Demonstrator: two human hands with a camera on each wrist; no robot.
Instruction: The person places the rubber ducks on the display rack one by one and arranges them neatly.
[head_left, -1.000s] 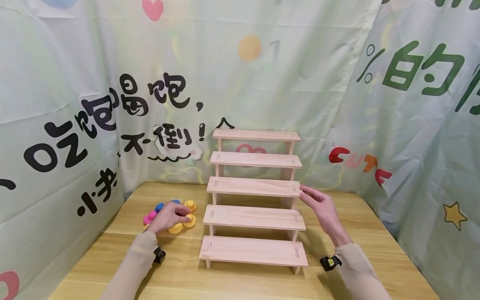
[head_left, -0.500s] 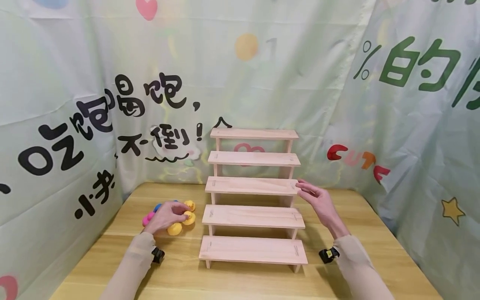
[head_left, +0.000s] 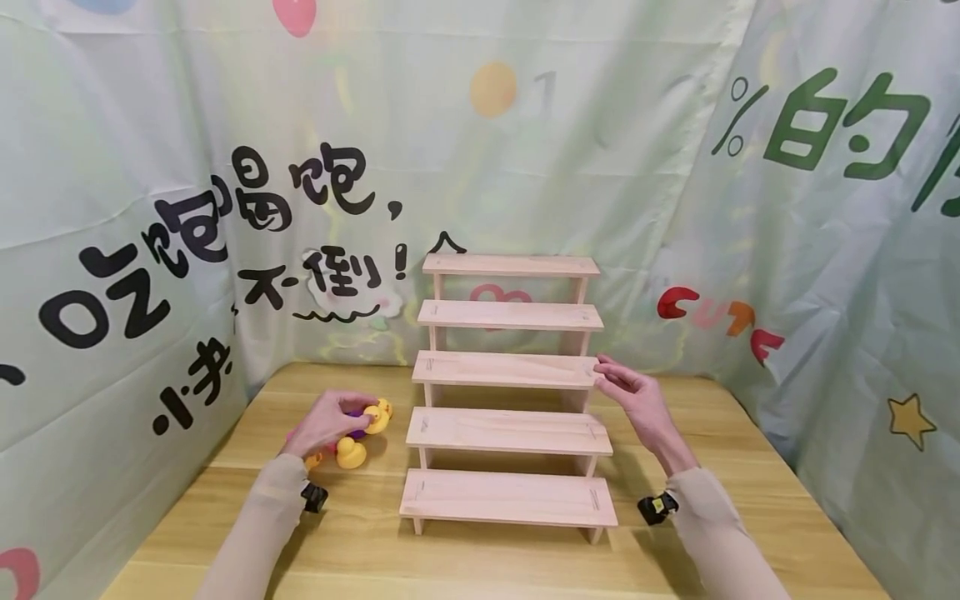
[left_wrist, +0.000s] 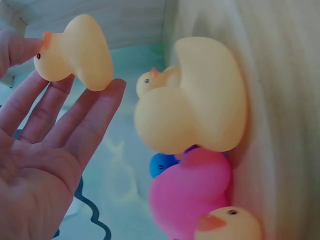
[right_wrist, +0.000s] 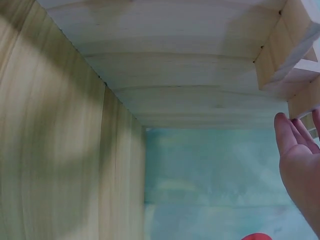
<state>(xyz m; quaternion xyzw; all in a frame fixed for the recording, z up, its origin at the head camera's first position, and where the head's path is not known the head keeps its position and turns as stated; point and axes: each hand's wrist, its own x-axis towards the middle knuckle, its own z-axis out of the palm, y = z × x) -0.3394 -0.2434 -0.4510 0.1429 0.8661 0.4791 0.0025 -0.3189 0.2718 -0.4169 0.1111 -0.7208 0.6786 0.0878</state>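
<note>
My left hand point(head_left: 324, 422) pinches a small yellow rubber duck point(left_wrist: 86, 52) between thumb and fingers, raised a little off the table on the left. Below and beside it stand more toy ducks: a yellow duck point(head_left: 351, 452), a pink duck point(left_wrist: 192, 192) and a blue one point(left_wrist: 162, 164), partly hidden. A pale wooden stepped stand point(head_left: 506, 369) with several tiers fills the middle of the head view. At the right end of its middle tier, my right hand point(head_left: 641, 408) rests its fairly straight fingertips against the board's edge, holding nothing.
The wooden table point(head_left: 337, 542) carries both the stand and the ducks. A printed cloth backdrop point(head_left: 600, 183) hangs close behind the stand and along both sides. Each wrist wears a small black camera point(head_left: 657, 507).
My left hand has lifted the yellow duck slightly from the group, uncovering a purple duck behind it. My right hand stays at the stand's edge.
</note>
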